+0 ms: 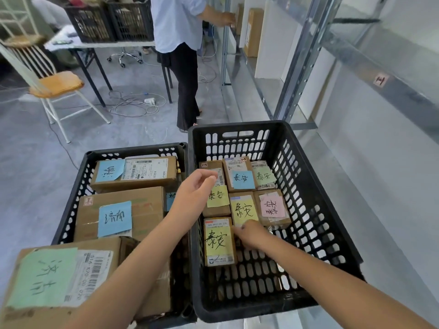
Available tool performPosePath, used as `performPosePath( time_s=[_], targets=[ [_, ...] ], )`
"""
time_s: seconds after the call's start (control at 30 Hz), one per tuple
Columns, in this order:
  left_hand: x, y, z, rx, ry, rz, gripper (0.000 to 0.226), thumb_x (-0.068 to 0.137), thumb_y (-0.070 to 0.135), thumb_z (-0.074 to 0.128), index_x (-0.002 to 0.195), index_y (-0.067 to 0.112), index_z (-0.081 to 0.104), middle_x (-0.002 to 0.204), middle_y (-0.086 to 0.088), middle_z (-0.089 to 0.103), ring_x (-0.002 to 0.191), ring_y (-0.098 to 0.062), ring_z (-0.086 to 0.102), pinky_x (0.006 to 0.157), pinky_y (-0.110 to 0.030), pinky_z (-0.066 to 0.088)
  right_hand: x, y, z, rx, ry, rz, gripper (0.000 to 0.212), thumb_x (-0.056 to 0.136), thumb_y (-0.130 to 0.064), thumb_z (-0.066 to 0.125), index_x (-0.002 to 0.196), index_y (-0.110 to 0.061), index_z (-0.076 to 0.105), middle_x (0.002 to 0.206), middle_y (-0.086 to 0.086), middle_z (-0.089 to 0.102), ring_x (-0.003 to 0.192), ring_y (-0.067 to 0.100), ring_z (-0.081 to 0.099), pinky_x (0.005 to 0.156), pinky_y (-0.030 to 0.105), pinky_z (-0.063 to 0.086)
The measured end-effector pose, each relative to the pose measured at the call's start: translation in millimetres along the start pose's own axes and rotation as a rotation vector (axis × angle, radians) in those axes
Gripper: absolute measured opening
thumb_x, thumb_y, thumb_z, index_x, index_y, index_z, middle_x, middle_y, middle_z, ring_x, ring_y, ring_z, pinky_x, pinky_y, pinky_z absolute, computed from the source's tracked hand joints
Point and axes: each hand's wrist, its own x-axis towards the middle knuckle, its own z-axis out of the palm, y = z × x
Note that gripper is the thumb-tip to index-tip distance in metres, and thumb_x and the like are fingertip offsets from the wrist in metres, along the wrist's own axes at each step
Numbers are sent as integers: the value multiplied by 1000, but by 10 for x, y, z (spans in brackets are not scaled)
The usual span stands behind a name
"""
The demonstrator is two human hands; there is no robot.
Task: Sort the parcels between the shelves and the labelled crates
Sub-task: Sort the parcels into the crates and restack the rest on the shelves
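Nearest, at the lower left, a big cardboard box with a green note (59, 281) lies at the near end of the left crate (71, 198). The left forearm passes over it.

The left hand (194, 188) hovers above the near-left part of the right crate (332, 233), its fingers loosely curled and holding nothing. The right hand (251, 233) is down inside that crate. Its fingers bend toward the gap between the nearest yellow-note parcel (219, 243) and the yellow-note parcel behind it (244, 210) — whether they grip anything cannot be told.

The small parcels lie flat in rows on the crate floor. Beside the middle one sit a pink-note parcel (273, 207) and a pale-yellow-note parcel (217, 203). Farther back are a blue-note parcel (240, 176) and a green-note parcel (263, 175).

In the left crate two larger boxes carry blue notes — one in the middle (118, 214), one at the far end (135, 174).

Beyond, another person in a light blue shirt (178, 24) reaches toward the metal shelves (301, 55), where an upright carton (253, 32) stands. To the left, a counter (99, 45) holds two more black crates (111, 22), with a wooden chair (57, 84) near it.
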Motion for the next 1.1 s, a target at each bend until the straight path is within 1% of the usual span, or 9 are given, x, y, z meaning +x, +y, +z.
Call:
performPosePath(
  time_s=[0.07, 0.17, 0.27, 0.37, 0.47, 0.6, 0.73, 0.93, 1.1],
  targets=[
    [-40, 60, -85, 89, -22, 39, 19, 100, 31, 52, 112, 34, 66, 110, 23, 66, 97, 21, 55, 70, -4, 40, -118, -71, -232, 19, 122, -82, 41, 102, -41, 45, 71, -14, 51, 63, 0, 46, 52, 15, 41, 51, 27, 30],
    [-94, 119, -191, 191, -38, 111, 20, 100, 33, 51, 116, 36, 63, 111, 22, 65, 96, 11, 59, 64, -7, 41, -361, -175, -506, 89, 260, -230, 31, 103, -33, 44, 82, -16, 59, 67, -7, 47, 56, 9, 42, 57, 27, 33],
    [-137, 179, -222, 288, -82, 223, 22, 102, 30, 50, 122, 31, 58, 118, 17, 62, 91, 6, 59, 64, -5, 47, -613, -262, -659, 26, 303, -298, 25, 103, -36, 45, 105, -24, 66, 94, -13, 62, 82, 1, 58, 76, 25, 50],
    [-203, 267, -239, 452, -164, 349, 33, 102, 30, 48, 134, 22, 53, 132, 7, 57, 102, 1, 53, 68, 3, 40, -882, -303, -712, -60, 359, -290, 40, 102, -39, 47, 130, -13, 60, 126, 1, 65, 108, 14, 62, 95, 32, 51],
    [-254, 415, -303, 611, -205, 470, 42, 103, 31, 47, 143, 18, 45, 142, 3, 51, 122, -6, 46, 92, -6, 31, -1203, -325, -797, -66, 479, -316, 41, 102, -38, 48, 137, -20, 55, 134, -2, 59, 97, -7, 55, 79, 11, 43],
    [-357, 681, -272, 662, -204, 619, 44, 102, 26, 48, 144, 12, 44, 146, -3, 48, 138, -16, 39, 108, -19, 23, -1674, -355, -978, -125, 684, -345, 42, 101, -39, 49, 140, -22, 51, 136, 0, 55, 115, 12, 55, 90, 28, 44],
    [-562, 941, -52, 650, -231, 739, 49, 102, 29, 49, 147, 12, 41, 150, -2, 43, 141, -15, 36, 115, -23, 19, -2149, -271, -1188, -195, 840, -336, 37, 102, -39, 48, 131, -18, 55, 125, 2, 57, 109, 15, 56, 84, 32, 43],
    [-895, 1460, 478, 645, -286, 941, 52, 102, 34, 48, 149, 15, 36, 155, 0, 36, 146, -17, 28, 117, -27, 17, -2906, 61, -1451, -275, 1049, -197, 54, 103, -43, 44, 149, -16, 39, 151, 3, 43, 135, 21, 45, 108, 36, 39],
    [-1299, 1821, 974, 560, -348, 1086, 54, 102, 32, 50, 150, 10, 38, 157, -5, 36, 146, -21, 28, 120, -31, 18, -3567, 344, -1570, -344, 1148, -90, 50, 103, -41, 44, 144, -14, 42, 144, 6, 48, 129, 26, 46, 100, 36, 39]
  ],
)
